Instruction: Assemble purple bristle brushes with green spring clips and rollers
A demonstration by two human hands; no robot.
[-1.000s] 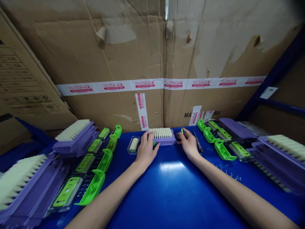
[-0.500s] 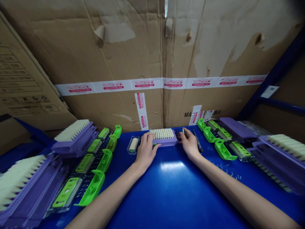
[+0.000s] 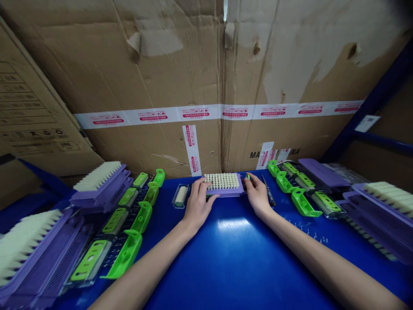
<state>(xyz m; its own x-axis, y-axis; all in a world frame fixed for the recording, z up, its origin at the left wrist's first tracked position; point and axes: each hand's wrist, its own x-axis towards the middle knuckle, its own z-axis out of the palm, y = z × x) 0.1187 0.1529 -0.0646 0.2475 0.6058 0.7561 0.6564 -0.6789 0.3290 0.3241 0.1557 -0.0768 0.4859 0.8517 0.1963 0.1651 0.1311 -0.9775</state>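
A purple brush head with cream bristles [image 3: 223, 181] is at the far middle of the blue table, its bristle face tipped partly toward me. My left hand [image 3: 198, 200] is closed around its left end, with the thumb along the near side. At the right end, my right hand [image 3: 256, 193] is closed with a small green piece [image 3: 248, 176] showing between thumb and fingers; the rest of that piece is hidden. Its fingertips are at the brush head's edge. Just right of this hand lies a dark screwdriver [image 3: 268, 191]. A clear case with a cream roller [image 3: 181, 196] sits left of my left hand.
Purple brush parts [image 3: 97, 183], green-topped clear cases [image 3: 91, 260] and green curved covers [image 3: 125, 254] line the left side. More green covers [image 3: 303, 203], purple parts [image 3: 380, 215] and small loose metal pieces [image 3: 318, 237] lie right. Cardboard [image 3: 155, 86] walls the back.
The brush head has tilted toward me, so more of its bristle face and less of its purple side shows. Both hands stay nearly in place.
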